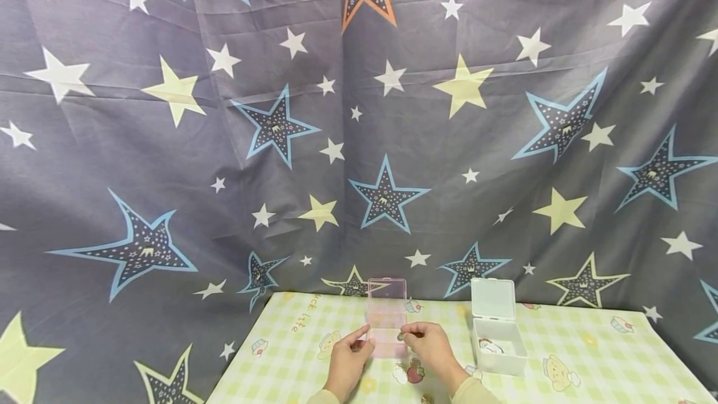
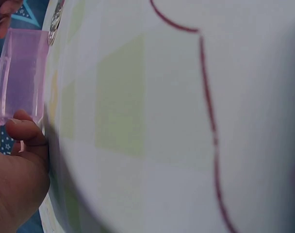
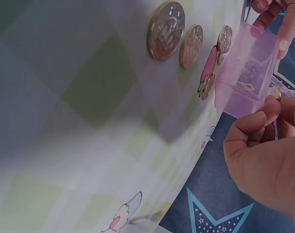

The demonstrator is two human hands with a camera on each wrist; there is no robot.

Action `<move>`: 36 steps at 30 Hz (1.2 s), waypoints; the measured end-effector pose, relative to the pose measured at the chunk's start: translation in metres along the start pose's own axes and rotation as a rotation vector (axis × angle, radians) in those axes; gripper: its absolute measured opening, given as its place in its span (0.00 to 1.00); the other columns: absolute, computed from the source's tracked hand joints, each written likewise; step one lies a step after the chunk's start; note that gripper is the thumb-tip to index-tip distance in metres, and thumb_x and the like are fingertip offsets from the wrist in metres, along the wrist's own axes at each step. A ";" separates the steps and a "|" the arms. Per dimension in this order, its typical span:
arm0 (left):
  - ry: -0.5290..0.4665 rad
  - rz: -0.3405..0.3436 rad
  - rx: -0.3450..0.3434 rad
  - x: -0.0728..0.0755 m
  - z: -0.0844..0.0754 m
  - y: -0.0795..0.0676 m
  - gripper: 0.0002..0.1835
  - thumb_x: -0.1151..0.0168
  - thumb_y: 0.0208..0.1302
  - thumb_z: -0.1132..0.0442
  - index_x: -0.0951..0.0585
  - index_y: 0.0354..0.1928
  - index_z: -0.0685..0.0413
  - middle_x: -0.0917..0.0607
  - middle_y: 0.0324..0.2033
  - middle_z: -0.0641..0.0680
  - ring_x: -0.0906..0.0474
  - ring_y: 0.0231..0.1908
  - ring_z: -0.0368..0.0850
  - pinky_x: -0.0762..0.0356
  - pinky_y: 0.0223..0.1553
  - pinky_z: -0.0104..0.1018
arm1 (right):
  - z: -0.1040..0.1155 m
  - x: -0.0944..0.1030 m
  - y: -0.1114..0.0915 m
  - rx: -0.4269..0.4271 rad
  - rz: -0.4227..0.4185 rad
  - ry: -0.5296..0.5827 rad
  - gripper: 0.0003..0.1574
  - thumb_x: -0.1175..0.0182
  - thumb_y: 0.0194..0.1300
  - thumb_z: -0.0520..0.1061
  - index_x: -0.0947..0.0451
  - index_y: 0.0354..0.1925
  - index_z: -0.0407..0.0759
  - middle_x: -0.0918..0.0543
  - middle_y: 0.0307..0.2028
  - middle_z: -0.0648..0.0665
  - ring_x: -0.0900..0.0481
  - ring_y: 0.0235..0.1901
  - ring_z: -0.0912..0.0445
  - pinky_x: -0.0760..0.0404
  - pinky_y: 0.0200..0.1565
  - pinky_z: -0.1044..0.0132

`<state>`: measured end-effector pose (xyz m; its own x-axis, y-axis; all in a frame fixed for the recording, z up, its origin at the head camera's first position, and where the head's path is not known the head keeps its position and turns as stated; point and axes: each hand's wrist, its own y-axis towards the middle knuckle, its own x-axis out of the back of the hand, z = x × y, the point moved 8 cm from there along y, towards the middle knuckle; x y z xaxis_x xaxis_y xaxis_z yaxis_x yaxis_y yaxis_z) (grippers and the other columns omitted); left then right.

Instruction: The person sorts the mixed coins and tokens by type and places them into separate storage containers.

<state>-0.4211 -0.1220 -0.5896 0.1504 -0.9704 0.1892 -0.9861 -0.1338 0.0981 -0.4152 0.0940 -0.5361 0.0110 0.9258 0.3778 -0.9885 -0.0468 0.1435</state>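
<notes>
On the checked tablecloth (image 1: 617,370), the left hand (image 1: 348,361) is pinching a pink plastic box (image 1: 387,350) — likely steadying it — the right hand (image 1: 432,346) pinching a coin (image 3: 275,92).

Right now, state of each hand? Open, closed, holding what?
Left hand: closed, holding the pink box by its left side.
Right hand: closed, pinching a coin at the box's right side.
</notes>
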 end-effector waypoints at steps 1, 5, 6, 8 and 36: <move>0.001 0.003 -0.001 0.000 0.000 0.000 0.25 0.25 0.65 0.63 0.14 0.63 0.59 0.14 0.32 0.52 0.26 0.24 0.36 0.26 0.23 0.25 | 0.000 0.000 0.000 -0.003 0.000 -0.001 0.11 0.35 0.68 0.36 0.11 0.46 0.33 0.09 0.38 0.41 0.18 0.34 0.59 0.18 0.35 0.71; -0.024 0.016 0.010 -0.001 0.002 0.001 0.25 0.26 0.65 0.63 0.15 0.64 0.60 0.14 0.33 0.53 0.27 0.23 0.36 0.26 0.22 0.25 | -0.002 0.000 0.000 -0.015 0.001 0.000 0.12 0.35 0.69 0.36 0.12 0.48 0.31 0.10 0.37 0.43 0.18 0.34 0.59 0.18 0.35 0.71; -0.028 0.019 0.013 -0.001 0.003 0.001 0.25 0.26 0.65 0.63 0.15 0.64 0.60 0.14 0.33 0.53 0.27 0.22 0.36 0.26 0.22 0.25 | -0.003 0.000 0.000 -0.020 0.002 0.002 0.12 0.35 0.69 0.36 0.12 0.48 0.31 0.09 0.37 0.43 0.19 0.34 0.59 0.18 0.35 0.71; -0.033 0.021 0.015 0.000 0.002 0.000 0.25 0.26 0.65 0.63 0.15 0.64 0.61 0.15 0.33 0.53 0.27 0.22 0.36 0.26 0.22 0.25 | -0.003 -0.001 0.000 -0.020 0.007 0.006 0.12 0.35 0.69 0.36 0.12 0.48 0.31 0.09 0.38 0.43 0.19 0.34 0.59 0.18 0.35 0.71; 0.040 0.042 0.035 0.002 -0.016 0.008 0.25 0.26 0.65 0.62 0.15 0.64 0.58 0.15 0.35 0.51 0.26 0.21 0.35 0.25 0.22 0.25 | -0.031 0.033 -0.068 0.101 0.497 -0.171 0.06 0.30 0.68 0.40 0.10 0.41 0.38 0.11 0.31 0.49 0.21 0.28 0.66 0.21 0.32 0.70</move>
<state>-0.4272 -0.1221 -0.5725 0.1107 -0.9665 0.2315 -0.9934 -0.1005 0.0551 -0.3519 0.1395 -0.5619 -0.4222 0.7086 0.5653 -0.8615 -0.5077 -0.0070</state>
